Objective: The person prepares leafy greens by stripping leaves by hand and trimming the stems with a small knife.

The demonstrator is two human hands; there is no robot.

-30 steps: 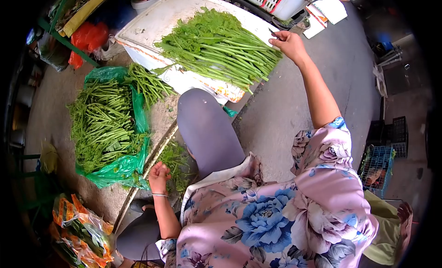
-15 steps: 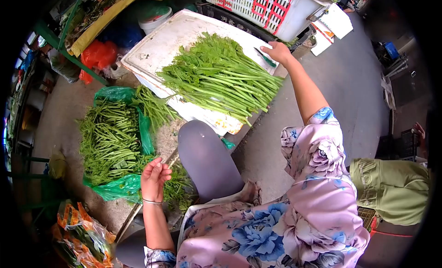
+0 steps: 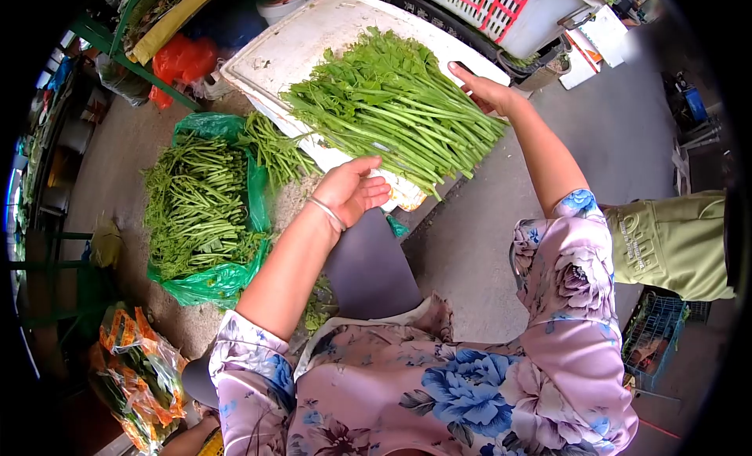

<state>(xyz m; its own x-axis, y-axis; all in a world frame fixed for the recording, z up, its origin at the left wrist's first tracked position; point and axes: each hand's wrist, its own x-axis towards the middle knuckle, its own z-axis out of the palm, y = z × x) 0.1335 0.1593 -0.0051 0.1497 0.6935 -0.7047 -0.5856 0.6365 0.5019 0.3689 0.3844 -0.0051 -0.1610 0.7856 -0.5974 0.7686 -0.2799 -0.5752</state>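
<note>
A broad pile of leafy green stalks [image 3: 399, 115] lies on a white foam lid [image 3: 274, 56], leaves toward the left and cut stems toward the right. My left hand [image 3: 354, 191] is at the pile's near edge, above my knee, palm turned toward the stems and fingers apart. On the far side, my right hand [image 3: 487, 89] is beside the stems with its thumb stretched out and its fingers lowered, partly shaded. A small dark piece [image 3: 464, 66] shows by that thumb; whether it is the knife seen earlier, I cannot tell.
An open green plastic bag [image 3: 258, 197] full of short greens [image 3: 200, 197] sits on the ground at left. A white crate [image 3: 540, 21] stands behind the lid. An orange-printed bag [image 3: 141, 378] lies lower left. A person's green trousers [image 3: 674, 240] show at right.
My left hand has risen from beside the green bag to the pile's near edge. My right hand has turned from the green-handled knife toward the stems. The view has shifted.
</note>
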